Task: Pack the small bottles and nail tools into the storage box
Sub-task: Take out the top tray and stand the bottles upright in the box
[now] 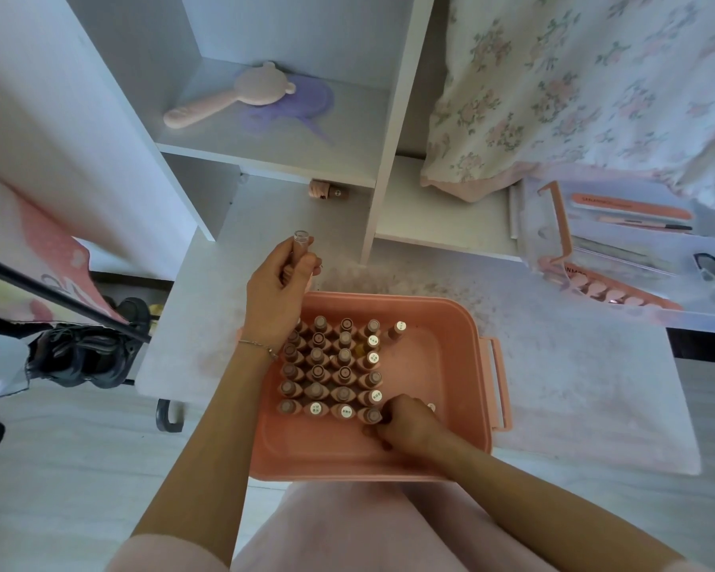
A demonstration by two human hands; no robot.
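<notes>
The left hand [279, 278] is closed around a small bottle [301, 244], held upright above the far-left corner of the pink storage box [463, 365]. The free space lies to the right of the bottle rows [331, 369], nearer to the right hand [407, 423], whose curled fingers grip a bottle at the near row; that bottle is mostly hidden.

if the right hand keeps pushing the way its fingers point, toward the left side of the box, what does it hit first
Most likely the brown-capped small bottle at the near right corner of the packed block inside the pink plastic storage box. The right hand has its fingertips beside that bottle already; actual contact is unclear.
</notes>
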